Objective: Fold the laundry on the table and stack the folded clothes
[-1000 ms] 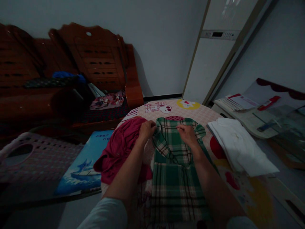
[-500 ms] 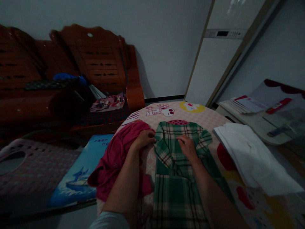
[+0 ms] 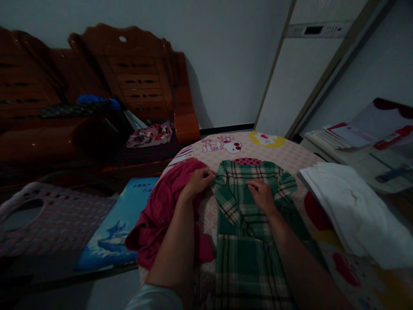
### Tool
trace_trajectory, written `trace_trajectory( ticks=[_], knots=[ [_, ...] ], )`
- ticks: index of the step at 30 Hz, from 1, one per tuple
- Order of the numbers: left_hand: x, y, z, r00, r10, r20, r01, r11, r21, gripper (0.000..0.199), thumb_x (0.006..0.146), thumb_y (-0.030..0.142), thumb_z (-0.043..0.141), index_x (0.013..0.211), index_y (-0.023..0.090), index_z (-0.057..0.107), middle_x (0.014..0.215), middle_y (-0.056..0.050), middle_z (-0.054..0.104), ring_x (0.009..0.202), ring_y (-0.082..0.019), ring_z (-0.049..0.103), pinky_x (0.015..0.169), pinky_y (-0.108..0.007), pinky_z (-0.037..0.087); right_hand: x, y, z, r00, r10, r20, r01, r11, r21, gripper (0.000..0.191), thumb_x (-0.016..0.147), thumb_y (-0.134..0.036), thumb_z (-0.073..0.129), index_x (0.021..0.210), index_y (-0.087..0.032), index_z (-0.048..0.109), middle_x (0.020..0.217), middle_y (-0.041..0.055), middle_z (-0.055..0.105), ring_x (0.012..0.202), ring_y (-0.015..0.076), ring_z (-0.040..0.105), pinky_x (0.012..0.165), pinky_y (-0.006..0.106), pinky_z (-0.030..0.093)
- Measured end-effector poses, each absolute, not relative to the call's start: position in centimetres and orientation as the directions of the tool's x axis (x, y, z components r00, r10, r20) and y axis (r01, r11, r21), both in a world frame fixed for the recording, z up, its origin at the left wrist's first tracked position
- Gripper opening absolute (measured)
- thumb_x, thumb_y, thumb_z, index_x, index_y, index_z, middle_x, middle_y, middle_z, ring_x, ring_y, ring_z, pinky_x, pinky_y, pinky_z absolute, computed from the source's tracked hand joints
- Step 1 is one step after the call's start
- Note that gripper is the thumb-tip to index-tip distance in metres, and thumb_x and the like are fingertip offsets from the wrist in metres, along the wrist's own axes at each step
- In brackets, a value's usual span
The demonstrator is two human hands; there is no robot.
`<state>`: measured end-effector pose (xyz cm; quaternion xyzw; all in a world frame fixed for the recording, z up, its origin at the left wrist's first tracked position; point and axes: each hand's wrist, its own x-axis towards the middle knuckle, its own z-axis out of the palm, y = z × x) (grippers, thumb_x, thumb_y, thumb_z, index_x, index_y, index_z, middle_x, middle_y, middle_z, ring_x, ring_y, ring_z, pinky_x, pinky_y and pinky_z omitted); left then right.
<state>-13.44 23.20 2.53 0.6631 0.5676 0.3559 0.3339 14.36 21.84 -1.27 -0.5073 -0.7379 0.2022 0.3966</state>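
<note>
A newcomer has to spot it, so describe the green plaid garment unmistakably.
Find the curved-edged table with the pink patterned cover. Between a crumpled magenta garment and a folded white cloth, the green plaid garment lies under the right hand. Its green checks set it apart from both neighbours.

Shirt on tablecloth, between other cloths

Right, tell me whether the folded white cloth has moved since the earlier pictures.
No: against the red patch printed on the tablecloth, the white cloth shows no clear shift; the whole view has moved instead.
</note>
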Motion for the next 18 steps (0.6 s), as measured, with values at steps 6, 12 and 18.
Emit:
trace_trajectory(
  ticks=[6, 12, 18],
  knots=[
    [-12.2, 23.3, 2.7, 0.106, 0.994, 0.027, 0.392, -0.067, 0.917, 0.017, 0.081, 0.033, 0.059, 0.082, 0.016, 0.062, 0.076, -0.001, 0.065, 0.069, -0.014, 0.059, 0.061, -0.022, 0.046, 14.3, 21.8, -1.1, -0.167, 0.907, 0.387, 0.571, 0.409, -0.712, 0.023, 0.083, -0.020, 0.051, 0.083, -0.022, 0.074, 0.089, 0.0059, 0.073, 0.087, 0.0210, 0.067, 0.081, 0.033, 0.051],
    [-10.3, 22.5, 3.9, 0.274, 0.961, -0.044, 0.099, 0.018, 0.995, 0.036, 0.079, 0.042, 0.066, 0.100, 0.013, 0.067, 0.067, 0.001, 0.060, 0.052, -0.009, 0.051, 0.050, -0.019, 0.040, 12.9, 20.5, 0.2, -0.102, 0.905, 0.412, 0.464, 0.410, -0.785, 0.024, 0.087, -0.033, 0.053, 0.082, -0.021, 0.074, 0.087, 0.0058, 0.074, 0.086, 0.0219, 0.067, 0.081, 0.033, 0.051],
    [-8.0, 21.9, 4.0, 0.517, 0.856, 0.015, -0.101, 0.044, 0.994, 0.048, 0.081, 0.047, 0.070, 0.116, 0.014, 0.068, 0.093, -0.007, 0.071, 0.084, -0.018, 0.068, 0.077, -0.028, 0.053, 10.7, 19.2, 0.5, -0.150, 0.964, 0.221, 0.238, 0.252, -0.938, 0.034, 0.079, -0.046, 0.067, 0.096, -0.017, 0.072, 0.084, 0.0023, 0.073, 0.076, 0.0199, 0.065, 0.067, 0.028, 0.049]
  ],
)
